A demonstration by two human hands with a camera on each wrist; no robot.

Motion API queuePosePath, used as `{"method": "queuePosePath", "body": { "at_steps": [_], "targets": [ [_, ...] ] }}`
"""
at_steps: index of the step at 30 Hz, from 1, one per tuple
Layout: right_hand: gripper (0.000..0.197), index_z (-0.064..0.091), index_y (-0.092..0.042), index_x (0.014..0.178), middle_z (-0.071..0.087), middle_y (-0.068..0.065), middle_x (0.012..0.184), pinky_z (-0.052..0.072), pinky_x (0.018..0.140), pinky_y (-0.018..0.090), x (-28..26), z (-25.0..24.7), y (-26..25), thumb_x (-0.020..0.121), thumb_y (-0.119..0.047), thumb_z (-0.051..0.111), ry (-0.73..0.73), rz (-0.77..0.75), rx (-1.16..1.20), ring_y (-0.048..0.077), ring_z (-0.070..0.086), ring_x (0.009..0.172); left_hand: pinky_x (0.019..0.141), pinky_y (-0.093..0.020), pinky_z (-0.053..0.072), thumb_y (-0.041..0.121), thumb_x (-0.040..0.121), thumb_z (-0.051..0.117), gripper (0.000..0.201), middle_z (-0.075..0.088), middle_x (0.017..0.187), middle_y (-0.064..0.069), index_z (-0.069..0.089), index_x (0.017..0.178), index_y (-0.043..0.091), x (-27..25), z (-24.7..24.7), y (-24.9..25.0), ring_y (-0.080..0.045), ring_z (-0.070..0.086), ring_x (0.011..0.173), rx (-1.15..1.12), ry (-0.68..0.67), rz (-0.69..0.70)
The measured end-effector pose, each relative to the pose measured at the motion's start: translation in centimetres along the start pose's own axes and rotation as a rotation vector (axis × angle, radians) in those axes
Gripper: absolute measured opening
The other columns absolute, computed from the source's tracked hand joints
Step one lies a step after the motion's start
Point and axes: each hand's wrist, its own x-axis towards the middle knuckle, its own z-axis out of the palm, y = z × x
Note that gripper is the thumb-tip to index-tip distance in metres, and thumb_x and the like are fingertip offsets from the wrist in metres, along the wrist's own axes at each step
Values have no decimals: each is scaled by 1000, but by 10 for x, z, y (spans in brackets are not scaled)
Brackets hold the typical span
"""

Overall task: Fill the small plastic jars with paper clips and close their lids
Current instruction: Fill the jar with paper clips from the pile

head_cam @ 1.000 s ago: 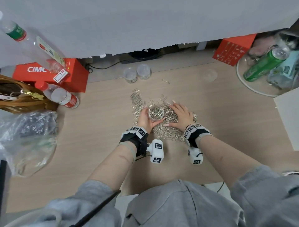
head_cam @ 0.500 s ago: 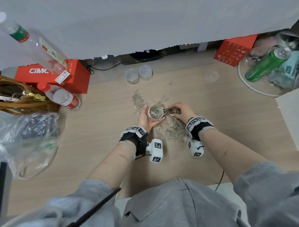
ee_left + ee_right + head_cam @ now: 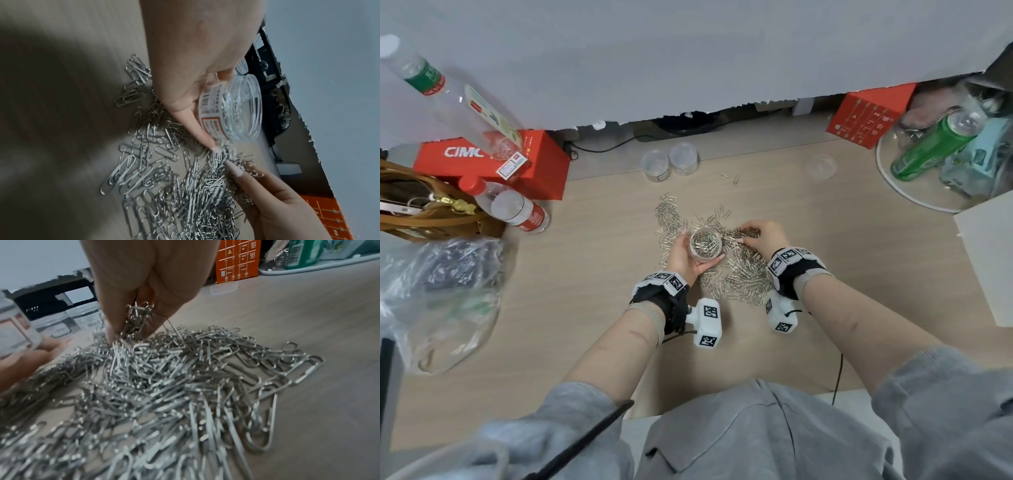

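My left hand [image 3: 681, 253] grips a small clear plastic jar [image 3: 705, 244] partly filled with paper clips, held upright over the pile. The left wrist view shows the jar [image 3: 236, 110] with its white label and open mouth. My right hand [image 3: 760, 236] pinches a bunch of paper clips [image 3: 137, 318] just right of the jar, lifting them from the big silver pile of paper clips [image 3: 743, 277] on the wooden table. Two closed jars [image 3: 669, 162] stand at the back. A loose clear lid [image 3: 820, 166] lies at the back right.
Red boxes [image 3: 489, 157] and water bottles [image 3: 517, 209] sit at the left with a brown bag [image 3: 417, 205] and a plastic bag [image 3: 438, 294]. A white round tray [image 3: 900, 192] with a green bottle [image 3: 931, 147] is at the right. A white sheet [image 3: 989, 260] lies beside it.
My right hand went from lying flat on the pile to curling and pinching a bunch of clips beside the jar. The left hand kept holding the jar in place.
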Motion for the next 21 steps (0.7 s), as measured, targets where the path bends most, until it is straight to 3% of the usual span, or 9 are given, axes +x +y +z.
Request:
{"method": "queuePosePath", "body": {
  "at_steps": [2, 4, 6, 8, 11, 15, 18, 19, 21],
  "targets": [
    [28, 64, -15, 112, 64, 9, 115, 36, 53, 19, 2, -4, 1, 84, -15, 62, 13, 15, 34, 10, 51, 63, 59, -39, 59, 42, 98, 35, 49, 54, 128, -25, 41, 134, 10, -2, 3, 0, -40, 63, 94, 5, 12, -8],
    [28, 64, -16, 112, 65, 9, 112, 37, 51, 19, 3, -11, -1, 84, -14, 62, 25, 20, 78, 11, 51, 60, 58, -38, 59, 40, 98, 35, 46, 53, 130, -24, 42, 133, 11, -3, 6, -2, -40, 63, 93, 7, 27, -17],
    [28, 64, -17, 112, 65, 9, 112, 46, 61, 26, 3, -18, -4, 83, -14, 63, 23, 12, 104, 17, 59, 72, 59, -38, 60, 38, 98, 36, 44, 54, 129, -24, 44, 131, 9, -3, 10, -3, -41, 62, 99, 25, 42, -27],
    [29, 64, -16, 112, 65, 8, 113, 51, 79, 34, 3, -23, -9, 83, -16, 64, 14, -4, 108, 20, 61, 90, 60, -37, 60, 36, 98, 36, 45, 54, 129, -24, 43, 133, 8, -1, 13, -6, -41, 58, 109, 33, 61, -24],
    [32, 63, -16, 114, 65, 8, 115, 51, 89, 39, 2, -33, -16, 82, -19, 66, -24, -41, 143, 22, 62, 95, 62, -41, 59, 31, 97, 39, 43, 52, 131, -22, 43, 134, 10, -1, 20, -10, -42, 55, 114, -17, 89, -5],
    [32, 62, -16, 115, 61, 4, 123, 45, 93, 29, 1, -44, -28, 83, -18, 65, -80, -152, 102, 18, 57, 109, 65, -43, 59, 29, 97, 40, 42, 52, 130, -25, 45, 133, 7, -1, 31, -16, -42, 54, 115, -53, 88, 7],
    [32, 60, -17, 117, 57, -2, 123, 45, 72, 13, -2, -53, -36, 85, -17, 62, -190, -213, 19, 8, 60, 82, 72, -44, 58, 29, 97, 41, 40, 54, 128, -25, 47, 130, 7, -2, 42, -20, -39, 57, 111, -40, 81, 39],
    [33, 60, -15, 118, 57, -3, 122, 41, 73, 10, -3, -56, -39, 85, -16, 61, -221, -237, -21, 7, 60, 83, 74, -44, 58, 29, 98, 40, 40, 54, 128, -24, 47, 130, 7, -2, 46, -21, -37, 59, 109, -39, 74, 51],
    [33, 60, -13, 118, 57, 2, 127, 38, 82, 14, -4, -59, -44, 85, -15, 62, -266, -283, -106, 10, 59, 95, 73, -43, 58, 29, 99, 37, 39, 54, 128, -24, 46, 129, 7, -2, 54, -23, -34, 62, 100, -32, 65, 79]
  ]
}}
